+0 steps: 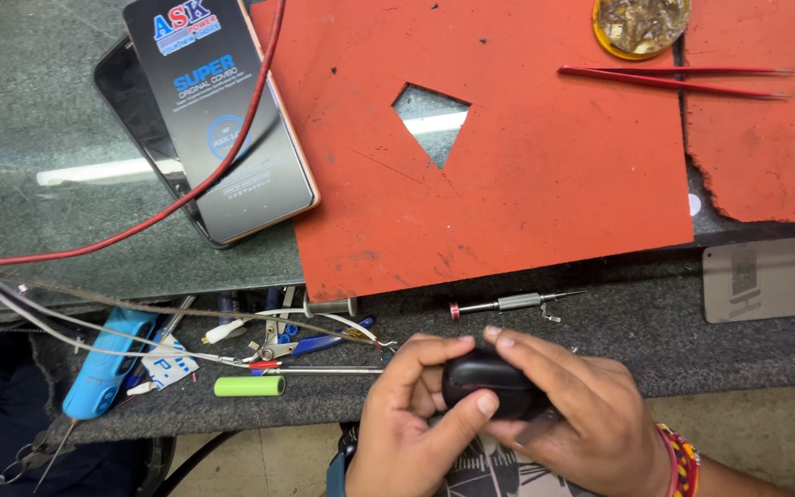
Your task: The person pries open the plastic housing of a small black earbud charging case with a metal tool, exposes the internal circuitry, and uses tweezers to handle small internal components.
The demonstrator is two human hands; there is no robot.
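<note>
Repair workshop, red mat (545, 184), tweezers (674, 81), screwdriver (508, 303)

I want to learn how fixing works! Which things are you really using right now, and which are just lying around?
In use:
small rounded black plastic case, held between left hand and right hand

Lying about:
thin metal screwdriver with a red end
green plastic cylinder
red metal tweezers
flat red rubber mat
black phone under a printed card
blue plastic tool
</note>
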